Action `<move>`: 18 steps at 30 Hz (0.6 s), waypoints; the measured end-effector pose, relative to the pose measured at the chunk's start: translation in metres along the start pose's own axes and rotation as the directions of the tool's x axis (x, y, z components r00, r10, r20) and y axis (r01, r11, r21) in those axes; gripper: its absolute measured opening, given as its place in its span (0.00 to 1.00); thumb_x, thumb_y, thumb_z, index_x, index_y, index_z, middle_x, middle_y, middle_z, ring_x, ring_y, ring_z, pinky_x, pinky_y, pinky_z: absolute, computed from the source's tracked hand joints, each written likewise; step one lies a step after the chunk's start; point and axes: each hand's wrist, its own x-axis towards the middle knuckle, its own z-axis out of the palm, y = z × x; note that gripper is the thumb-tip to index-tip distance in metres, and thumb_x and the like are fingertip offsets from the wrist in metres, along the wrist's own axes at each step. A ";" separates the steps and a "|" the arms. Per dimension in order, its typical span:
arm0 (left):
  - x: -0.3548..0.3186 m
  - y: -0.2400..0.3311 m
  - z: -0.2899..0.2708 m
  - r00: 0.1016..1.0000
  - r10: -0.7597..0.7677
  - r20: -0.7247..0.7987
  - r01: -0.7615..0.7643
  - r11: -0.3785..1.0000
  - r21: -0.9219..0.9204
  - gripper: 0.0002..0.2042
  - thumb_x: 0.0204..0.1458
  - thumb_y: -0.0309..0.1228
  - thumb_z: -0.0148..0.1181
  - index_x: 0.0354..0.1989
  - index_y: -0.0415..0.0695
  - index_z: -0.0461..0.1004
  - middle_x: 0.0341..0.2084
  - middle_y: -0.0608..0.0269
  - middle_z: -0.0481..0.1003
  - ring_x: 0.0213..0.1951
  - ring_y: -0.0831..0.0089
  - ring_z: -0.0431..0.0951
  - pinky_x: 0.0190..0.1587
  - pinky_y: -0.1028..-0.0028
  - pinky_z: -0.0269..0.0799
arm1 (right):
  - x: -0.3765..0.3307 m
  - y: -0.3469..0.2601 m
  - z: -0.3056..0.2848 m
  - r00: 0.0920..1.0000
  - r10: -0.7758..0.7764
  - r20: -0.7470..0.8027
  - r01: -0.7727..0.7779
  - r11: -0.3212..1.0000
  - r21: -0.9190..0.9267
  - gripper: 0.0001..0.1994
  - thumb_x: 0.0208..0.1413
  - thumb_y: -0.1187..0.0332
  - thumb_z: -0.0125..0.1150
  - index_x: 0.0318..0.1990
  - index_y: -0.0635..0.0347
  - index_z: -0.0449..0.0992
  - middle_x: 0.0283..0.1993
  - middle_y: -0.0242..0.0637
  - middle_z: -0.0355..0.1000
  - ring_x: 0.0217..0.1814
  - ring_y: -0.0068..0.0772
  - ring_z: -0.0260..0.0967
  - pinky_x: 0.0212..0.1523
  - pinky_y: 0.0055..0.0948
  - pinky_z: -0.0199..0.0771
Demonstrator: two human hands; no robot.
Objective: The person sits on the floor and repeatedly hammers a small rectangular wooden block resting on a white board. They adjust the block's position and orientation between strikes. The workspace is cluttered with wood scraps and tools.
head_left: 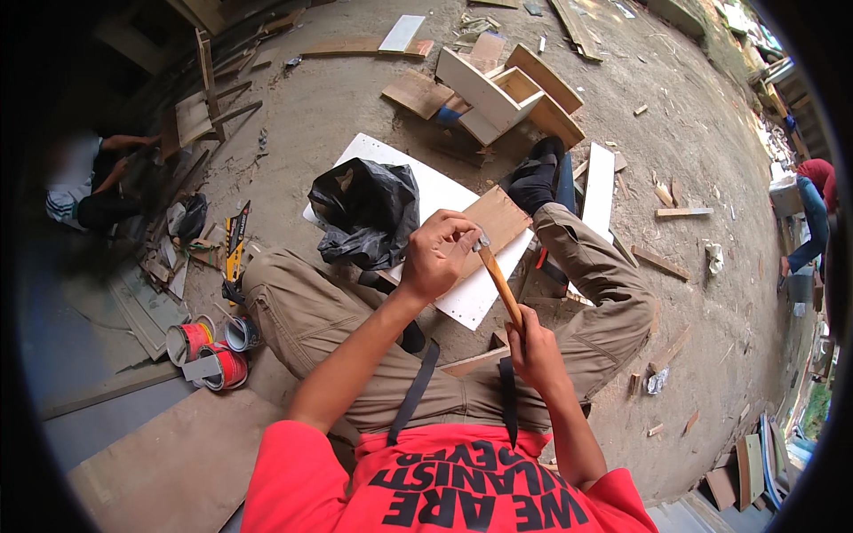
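I sit on the ground with my knees apart. My right hand (531, 348) grips the lower end of a wooden-handled hammer (499, 282), which points up and to the left. My left hand (439, 253) is closed around the hammer's metal head (481, 240). Beneath both hands a white perforated board (418, 191) lies on the ground with a brown wooden panel (496, 220) on top of it. A crumpled black plastic bag (366, 213) rests on the board's left part.
Two open paint cans (206, 354) stand by my left knee. A white and wood cabinet piece (498, 93) lies ahead. Wood scraps litter the dirt floor. One person crouches at far left (89, 182), another bends at far right (813, 218).
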 end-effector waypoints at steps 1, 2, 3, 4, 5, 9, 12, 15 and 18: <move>0.000 -0.001 0.003 0.993 0.116 -0.037 -0.115 0.992 0.045 0.03 0.54 0.23 0.65 0.35 0.37 0.80 0.34 0.57 0.79 0.35 0.71 0.79 0.38 0.73 0.73 | 0.001 -0.006 0.001 1.000 0.010 0.014 -0.010 0.999 0.043 0.16 0.63 0.73 0.56 0.57 0.65 0.64 0.32 0.60 0.74 0.36 0.68 0.74 0.35 0.54 0.70; -0.001 -0.001 0.004 0.986 0.150 -0.077 -0.144 0.987 0.071 0.03 0.54 0.24 0.65 0.35 0.37 0.79 0.34 0.56 0.78 0.34 0.70 0.78 0.37 0.73 0.73 | 0.001 -0.011 0.006 0.999 0.024 0.029 -0.025 0.999 0.047 0.16 0.63 0.74 0.56 0.56 0.65 0.64 0.30 0.59 0.74 0.35 0.67 0.74 0.34 0.53 0.69; -0.003 -0.002 0.003 0.976 0.183 -0.115 -0.173 0.980 0.097 0.03 0.55 0.24 0.65 0.35 0.37 0.79 0.34 0.56 0.78 0.33 0.69 0.78 0.36 0.73 0.73 | 0.001 -0.016 0.012 1.000 0.012 0.027 -0.014 0.997 0.073 0.16 0.63 0.74 0.56 0.56 0.66 0.64 0.31 0.59 0.74 0.35 0.67 0.74 0.35 0.53 0.70; -0.002 -0.001 0.002 0.981 0.154 -0.119 -0.145 0.986 0.078 0.03 0.56 0.24 0.64 0.35 0.37 0.79 0.34 0.57 0.78 0.33 0.72 0.77 0.36 0.74 0.72 | 0.000 -0.023 0.017 1.000 0.002 -0.006 -0.001 0.996 0.090 0.16 0.63 0.73 0.55 0.56 0.66 0.64 0.32 0.60 0.74 0.35 0.67 0.74 0.34 0.54 0.70; -0.001 0.000 0.001 0.985 0.124 -0.121 -0.118 0.991 0.059 0.04 0.56 0.25 0.64 0.35 0.37 0.79 0.34 0.58 0.79 0.32 0.74 0.77 0.35 0.75 0.72 | 0.001 -0.027 0.021 0.999 -0.006 -0.041 0.011 0.994 0.106 0.16 0.63 0.73 0.55 0.56 0.66 0.64 0.32 0.60 0.75 0.34 0.67 0.74 0.34 0.54 0.71; -0.002 -0.016 -0.003 0.949 -0.301 -0.090 0.250 0.898 -0.361 0.05 0.59 0.26 0.62 0.34 0.38 0.78 0.34 0.66 0.78 0.31 0.84 0.73 0.35 0.79 0.70 | 0.009 -0.018 0.038 0.993 -0.041 -0.110 0.030 0.995 -0.092 0.16 0.64 0.72 0.54 0.56 0.67 0.64 0.33 0.61 0.75 0.34 0.67 0.74 0.34 0.57 0.71; -0.002 -0.028 -0.005 0.969 -0.198 -0.150 0.156 0.956 -0.249 0.06 0.61 0.28 0.61 0.34 0.38 0.80 0.32 0.70 0.77 0.30 0.88 0.70 0.34 0.82 0.66 | 0.016 -0.018 0.043 0.990 -0.060 -0.132 0.043 0.991 -0.125 0.16 0.66 0.70 0.53 0.57 0.67 0.64 0.33 0.62 0.75 0.33 0.67 0.73 0.33 0.58 0.71; 0.000 -0.033 -0.008 0.976 -0.172 -0.137 0.151 0.977 -0.148 0.07 0.61 0.28 0.61 0.35 0.38 0.81 0.32 0.70 0.77 0.30 0.87 0.70 0.35 0.82 0.66 | 0.018 -0.017 0.044 0.994 -0.022 -0.111 0.002 0.985 -0.175 0.16 0.66 0.69 0.52 0.57 0.67 0.65 0.33 0.62 0.74 0.32 0.67 0.73 0.32 0.58 0.71; -0.002 -0.044 -0.006 0.953 -0.251 -0.172 0.202 0.945 -0.256 0.07 0.61 0.29 0.61 0.35 0.38 0.81 0.32 0.70 0.77 0.30 0.88 0.69 0.35 0.81 0.65 | 0.023 -0.018 0.042 0.995 -0.014 -0.102 -0.007 0.978 -0.209 0.16 0.67 0.69 0.51 0.58 0.68 0.65 0.34 0.61 0.75 0.32 0.66 0.73 0.31 0.58 0.71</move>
